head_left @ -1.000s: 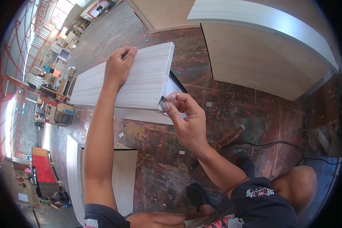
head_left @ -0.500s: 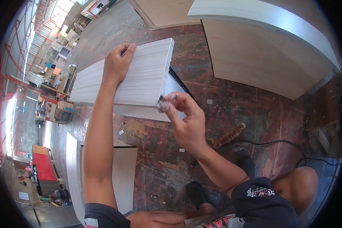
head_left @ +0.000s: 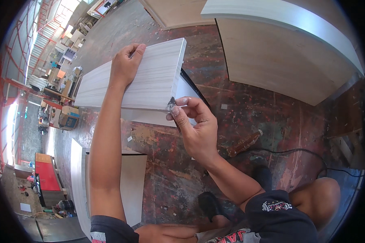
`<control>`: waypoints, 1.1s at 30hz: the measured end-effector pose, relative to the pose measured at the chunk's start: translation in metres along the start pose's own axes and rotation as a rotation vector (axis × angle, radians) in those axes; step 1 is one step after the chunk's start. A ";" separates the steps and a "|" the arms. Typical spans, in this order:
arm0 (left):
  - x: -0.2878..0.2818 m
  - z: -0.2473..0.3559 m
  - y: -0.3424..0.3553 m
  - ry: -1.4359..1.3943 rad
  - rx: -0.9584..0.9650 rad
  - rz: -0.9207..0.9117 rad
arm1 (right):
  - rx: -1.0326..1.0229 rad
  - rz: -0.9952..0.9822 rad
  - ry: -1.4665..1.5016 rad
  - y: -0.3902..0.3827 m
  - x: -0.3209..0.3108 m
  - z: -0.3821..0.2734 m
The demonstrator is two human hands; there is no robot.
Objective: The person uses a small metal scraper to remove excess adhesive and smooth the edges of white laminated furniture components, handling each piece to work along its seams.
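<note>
A pale grey panel with streaked wood grain [head_left: 154,77] lies tilted in front of me. My left hand [head_left: 127,65] rests on it with the fingers curled over its far edge. At the panel's near right corner, my right hand [head_left: 198,127] pinches a small dark, pointed piece [head_left: 172,102] between thumb and fingertips. That piece touches or nearly touches the corner; its kind is too small to make out. Whitish dust coats the right fingertips. Under the panel, a white surface [head_left: 150,117] and a black rail [head_left: 192,86] show.
A large cabinet-like box with a white top [head_left: 267,60] stands at the right. Another pale unit [head_left: 134,182] sits by my left arm. On the stained floor lie a brown, worn tool-like object [head_left: 245,143] and a black cable [head_left: 292,151]. A cardboard box [head_left: 69,117] is at the left.
My right hand has shifted slightly, and the dark piece now points up at the panel's corner. The panel has tipped up a little. My left hand keeps its hold, moving slightly with it.
</note>
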State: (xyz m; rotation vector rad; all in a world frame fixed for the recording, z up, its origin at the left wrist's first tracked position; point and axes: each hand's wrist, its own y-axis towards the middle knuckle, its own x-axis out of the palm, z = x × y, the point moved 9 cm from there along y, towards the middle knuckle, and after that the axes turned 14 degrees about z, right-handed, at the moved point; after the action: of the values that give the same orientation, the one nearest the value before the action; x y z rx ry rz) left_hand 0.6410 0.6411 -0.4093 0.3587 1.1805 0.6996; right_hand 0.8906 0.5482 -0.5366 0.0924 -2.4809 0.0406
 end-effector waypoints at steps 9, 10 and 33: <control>-0.002 0.005 0.001 -0.013 0.035 0.028 | 0.018 -0.069 -0.068 -0.004 0.006 -0.005; -0.001 0.005 -0.001 -0.020 0.036 0.034 | -0.011 -0.049 -0.013 -0.001 0.000 -0.003; 0.004 0.049 -0.240 -0.540 -0.218 0.401 | -0.525 -0.507 -1.183 0.201 0.067 -0.108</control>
State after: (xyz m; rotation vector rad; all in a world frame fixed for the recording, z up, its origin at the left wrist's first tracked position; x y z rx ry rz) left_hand 0.7613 0.4708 -0.5380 0.5658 0.5155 0.9928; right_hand 0.8879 0.7503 -0.4115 0.6729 -3.3957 -1.1772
